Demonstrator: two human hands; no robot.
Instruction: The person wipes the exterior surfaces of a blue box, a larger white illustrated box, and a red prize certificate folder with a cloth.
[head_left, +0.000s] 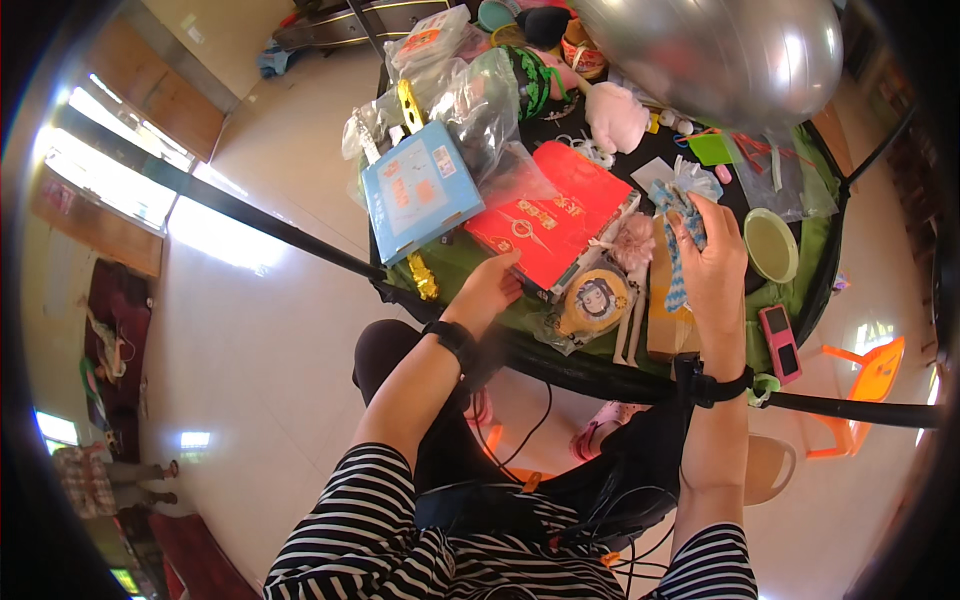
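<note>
Blue-and-white cloth [675, 203], pinched there in the right hand [715, 265], dangled just right of the pink pompom [633, 242]! Across from it, the left hand [489, 290] sat half-curled by the red box's [555, 215] near corner, its grip impossible to tell.

The carton [425, 195] lies left of the flat box [560, 210]. The doll [638, 290] is right of that box, the bowl [771, 246] farther right, the balloon [720, 60] behind them.
</note>
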